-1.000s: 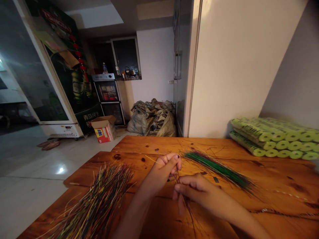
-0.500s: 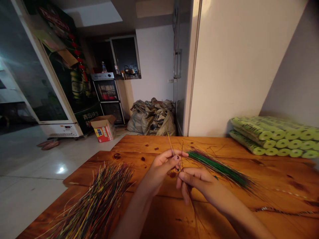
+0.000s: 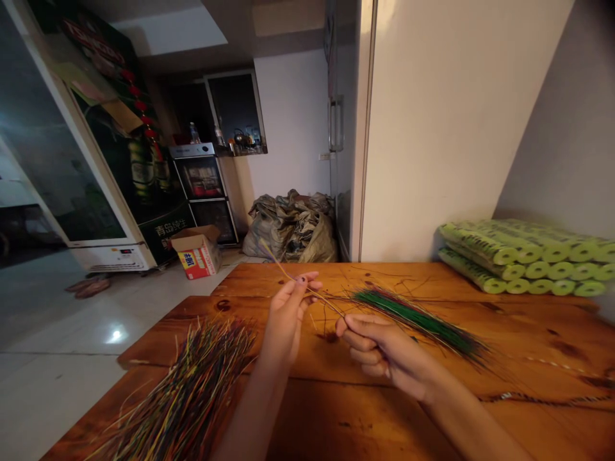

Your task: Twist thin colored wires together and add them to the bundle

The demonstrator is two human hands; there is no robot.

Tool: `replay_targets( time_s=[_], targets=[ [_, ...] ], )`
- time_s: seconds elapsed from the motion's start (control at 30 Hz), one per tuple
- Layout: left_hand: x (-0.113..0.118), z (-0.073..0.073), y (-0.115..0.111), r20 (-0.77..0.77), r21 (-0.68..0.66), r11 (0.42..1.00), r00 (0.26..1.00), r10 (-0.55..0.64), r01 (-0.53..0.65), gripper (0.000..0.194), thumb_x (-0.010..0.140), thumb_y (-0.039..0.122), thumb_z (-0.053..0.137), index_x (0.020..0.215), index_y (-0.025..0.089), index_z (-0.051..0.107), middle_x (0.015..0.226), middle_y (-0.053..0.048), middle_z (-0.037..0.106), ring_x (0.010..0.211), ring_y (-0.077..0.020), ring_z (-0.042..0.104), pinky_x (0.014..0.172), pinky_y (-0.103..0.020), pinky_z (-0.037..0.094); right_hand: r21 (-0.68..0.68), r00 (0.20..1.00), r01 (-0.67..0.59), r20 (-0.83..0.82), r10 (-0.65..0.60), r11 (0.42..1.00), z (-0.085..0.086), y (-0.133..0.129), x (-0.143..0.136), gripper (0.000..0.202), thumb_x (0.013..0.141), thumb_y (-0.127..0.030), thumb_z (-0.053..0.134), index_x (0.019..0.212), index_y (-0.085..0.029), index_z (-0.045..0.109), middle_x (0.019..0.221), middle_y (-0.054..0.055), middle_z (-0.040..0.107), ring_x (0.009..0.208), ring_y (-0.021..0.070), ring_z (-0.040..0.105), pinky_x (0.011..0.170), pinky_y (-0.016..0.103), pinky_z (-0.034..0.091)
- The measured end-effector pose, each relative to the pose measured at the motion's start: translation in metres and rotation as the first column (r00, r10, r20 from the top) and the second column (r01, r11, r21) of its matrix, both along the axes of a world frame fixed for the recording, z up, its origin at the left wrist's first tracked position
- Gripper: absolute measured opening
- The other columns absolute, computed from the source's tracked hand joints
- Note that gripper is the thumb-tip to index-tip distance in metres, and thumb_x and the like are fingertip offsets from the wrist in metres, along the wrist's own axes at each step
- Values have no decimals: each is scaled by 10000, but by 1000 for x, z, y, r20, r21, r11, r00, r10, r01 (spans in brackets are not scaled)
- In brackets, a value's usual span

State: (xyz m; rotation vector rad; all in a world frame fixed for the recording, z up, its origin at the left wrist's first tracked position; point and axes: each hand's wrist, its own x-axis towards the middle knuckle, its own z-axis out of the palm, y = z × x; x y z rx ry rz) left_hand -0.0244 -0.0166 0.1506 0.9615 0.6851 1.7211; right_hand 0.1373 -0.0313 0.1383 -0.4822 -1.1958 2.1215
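Note:
Thin strands [image 3: 327, 301] stretch between my two hands above the wooden table. My left hand [image 3: 293, 304] pinches them between thumb and fingers, and their blurred upper end sticks out to the upper left. My right hand [image 3: 369, 342] is closed on their other end, fingers curled. A loose pile of multicoloured strands [image 3: 187, 384] lies to the left of my left arm. Behind my right hand lies a long bundle of mostly green strands [image 3: 418, 317], with some red and yellow ones along its edges.
Yellow-green rolled packs [image 3: 533, 256] are stacked at the table's [image 3: 336, 422] back right. A dark braided cord [image 3: 538, 401] lies at the right. Beyond the table are stuffed sacks [image 3: 293, 227], a cardboard box [image 3: 196, 253] and a glass-door fridge [image 3: 110, 256].
My hands have moved apart, the left one to the left. The strands now slant between them, and my right fingers have curled in. The view has shifted slightly.

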Motion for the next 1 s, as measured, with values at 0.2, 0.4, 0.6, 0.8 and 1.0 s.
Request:
replay_targets(
  time_s=[0.2, 0.4, 0.6, 0.8, 1.0],
  targets=[
    [2, -1, 0, -10, -31, 999, 1000, 14, -14, 198, 681, 308, 653, 800, 151, 674, 746, -33, 682, 700, -117, 629, 653, -213, 484, -178, 989, 101, -91, -119, 979, -4, 8, -3, 224, 831, -276, 538, 919, -84, 613, 574, -40, 465, 420, 12, 392, 340, 91, 294],
    [2, -4, 4, 9, -6, 982, 982, 187, -187, 198, 686, 298, 646, 815, 150, 667, 796, -43, 691, 731, -129, 649, 655, -215, 505, -374, 881, 380, -132, -454, 846, -7, 15, -11, 245, 839, -304, 499, 970, -124, 601, 939, 65, 651, 769, 160, 628, 771, 339, 504],
    [1, -4, 3, 66, 27, 957, 956, 286, -289, 201, 691, 298, 644, 824, 148, 664, 818, -49, 693, 761, -131, 651, 669, -210, 511, -501, 861, 402, -77, -502, 766, -14, 21, -11, 245, 830, -286, 505, 1023, -157, 584, 953, 42, 672, 819, 168, 635, 791, 336, 492],
    [1, 0, 0, 117, 30, 938, 933, 341, -347, 189, 691, 300, 649, 811, 155, 666, 804, -38, 693, 747, -117, 653, 653, -181, 515, -533, 814, 404, -162, -558, 743, -23, 25, -15, 178, 835, -216, 496, 958, -133, 595, 901, 54, 686, 833, 167, 642, 831, 326, 481],
    [4, -1, -1, 51, 38, 953, 953, 299, -301, 177, 696, 286, 645, 806, 150, 666, 778, -41, 696, 746, -123, 657, 661, -188, 525, -555, 768, 416, -210, -605, 720, -20, 28, -13, 239, 869, -203, 428, 1044, -111, 562, 958, 84, 674, 888, 180, 633, 818, 316, 498]
  ],
)
